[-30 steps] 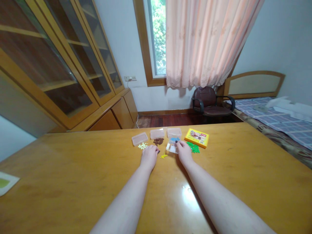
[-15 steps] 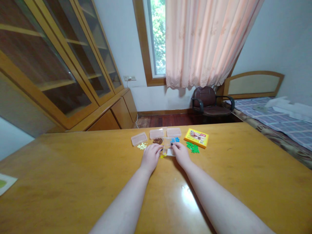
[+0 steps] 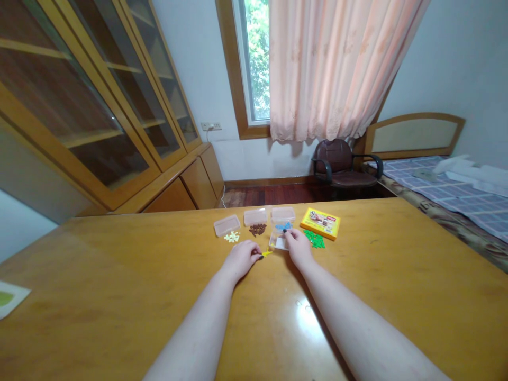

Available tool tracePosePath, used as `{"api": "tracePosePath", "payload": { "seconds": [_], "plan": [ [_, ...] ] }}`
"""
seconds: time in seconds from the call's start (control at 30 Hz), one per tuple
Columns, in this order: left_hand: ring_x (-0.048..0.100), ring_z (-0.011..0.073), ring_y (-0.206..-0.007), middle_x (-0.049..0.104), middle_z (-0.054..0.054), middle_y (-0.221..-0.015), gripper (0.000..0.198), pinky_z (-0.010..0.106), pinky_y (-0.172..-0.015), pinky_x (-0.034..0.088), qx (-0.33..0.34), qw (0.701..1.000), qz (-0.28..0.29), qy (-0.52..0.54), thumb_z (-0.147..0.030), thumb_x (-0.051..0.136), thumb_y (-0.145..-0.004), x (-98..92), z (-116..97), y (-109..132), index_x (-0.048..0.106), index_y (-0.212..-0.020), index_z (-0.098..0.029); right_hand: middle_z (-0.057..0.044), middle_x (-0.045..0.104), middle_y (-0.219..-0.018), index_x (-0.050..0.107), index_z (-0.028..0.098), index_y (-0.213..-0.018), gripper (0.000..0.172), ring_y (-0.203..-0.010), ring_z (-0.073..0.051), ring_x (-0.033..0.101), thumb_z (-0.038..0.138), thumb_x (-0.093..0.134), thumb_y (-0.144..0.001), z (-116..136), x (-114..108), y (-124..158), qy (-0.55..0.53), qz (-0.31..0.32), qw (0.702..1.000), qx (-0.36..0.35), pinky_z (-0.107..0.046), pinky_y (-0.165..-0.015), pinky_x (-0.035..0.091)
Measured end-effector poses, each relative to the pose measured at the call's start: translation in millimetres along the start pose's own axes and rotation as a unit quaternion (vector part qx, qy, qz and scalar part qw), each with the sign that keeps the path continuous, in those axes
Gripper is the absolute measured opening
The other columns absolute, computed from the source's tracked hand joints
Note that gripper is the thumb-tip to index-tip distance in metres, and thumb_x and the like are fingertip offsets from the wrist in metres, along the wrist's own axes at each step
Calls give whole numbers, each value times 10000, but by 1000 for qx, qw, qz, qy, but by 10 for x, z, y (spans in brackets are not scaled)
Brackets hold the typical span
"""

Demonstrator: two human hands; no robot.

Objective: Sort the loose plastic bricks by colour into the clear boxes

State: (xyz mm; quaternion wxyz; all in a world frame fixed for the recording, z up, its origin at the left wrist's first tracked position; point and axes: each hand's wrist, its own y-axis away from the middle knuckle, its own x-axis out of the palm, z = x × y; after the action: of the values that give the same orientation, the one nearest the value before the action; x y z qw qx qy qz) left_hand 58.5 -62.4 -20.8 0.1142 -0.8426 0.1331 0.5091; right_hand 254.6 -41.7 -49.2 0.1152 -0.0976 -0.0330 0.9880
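Note:
My right hand (image 3: pixel 299 247) grips the right side of a clear plastic box (image 3: pixel 273 242), tilted over the table, with a white label on it. Some blue pieces (image 3: pixel 283 226) show through and behind it. My left hand (image 3: pixel 242 259) rests low on the table with thumb and fingers pinched at small yellow pieces (image 3: pixel 267 253), just in front of the box. How many yellow pieces lie between the fingertips is hidden. Piles of cream pieces (image 3: pixel 232 237) and brown pieces (image 3: pixel 257 229) lie beyond my left hand; green pieces (image 3: pixel 315 239) lie right of my right hand.
Three clear plastic trays or lids, a left one (image 3: pixel 227 226), a middle one (image 3: pixel 255 217) and a right one (image 3: pixel 283 214), line the far side of the wooden table (image 3: pixel 159 296). A yellow printed box (image 3: pixel 319 223) lies at the right. Past the table stands a chair (image 3: pixel 341 164).
My left hand has come away from the clear box and dropped toward me to the yellow pieces. My right hand has shifted the box slightly right.

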Motion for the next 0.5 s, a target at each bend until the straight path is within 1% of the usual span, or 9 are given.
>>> {"api": "tracePosePath", "payload": {
  "seconds": [0.2,0.3,0.33,0.4,0.47,0.5],
  "plan": [
    [580,171,-773,648,33,-813,75,282,-723,434,5,1000,-9,-22,-200,587,-795,29,19,-25,652,-761,-185,-53,686,-765,645,180,-756,284,-746,-218,607,402,469,-741,-11,5,-1,8,11,1000,-3,-293,-685,432],
    [578,170,-771,645,37,-807,76,284,-725,437,5,999,-30,-17,-192,583,-800,18,19,-30,644,-758,-179,-53,686,-771,650,178,-779,288,-752,-220,607,402,472,-740,-13,9,5,22,9,1000,-1,-293,-684,429],
    [578,170,-779,644,38,-813,77,286,-731,440,6,999,-45,-10,-188,575,-805,12,13,-30,640,-764,-177,-54,687,-780,652,177,-791,291,-758,-220,606,401,473,-742,-13,14,9,26,9,1000,-3,-294,-688,428],
    [575,173,-812,641,40,-836,82,293,-754,445,14,995,-94,11,-186,552,-823,6,-8,-30,628,-795,-176,-55,685,-787,651,174,-800,293,-758,-218,603,402,473,-750,-17,29,22,31,18,999,-13,-296,-691,425],
    [572,176,-845,638,39,-854,97,304,-781,448,28,989,-144,28,-202,527,-845,18,-43,-29,620,-826,-179,-48,677,-767,645,176,-782,291,-733,-211,596,403,465,-762,-23,49,39,34,43,998,-27,-293,-675,419],
    [572,178,-855,638,38,-858,106,310,-792,448,37,986,-157,30,-213,519,-853,31,-62,-28,619,-837,-182,-42,672,-754,641,177,-769,288,-716,-206,590,403,462,-767,-26,58,47,34,57,997,-32,-290,-666,415]
  ]
}}
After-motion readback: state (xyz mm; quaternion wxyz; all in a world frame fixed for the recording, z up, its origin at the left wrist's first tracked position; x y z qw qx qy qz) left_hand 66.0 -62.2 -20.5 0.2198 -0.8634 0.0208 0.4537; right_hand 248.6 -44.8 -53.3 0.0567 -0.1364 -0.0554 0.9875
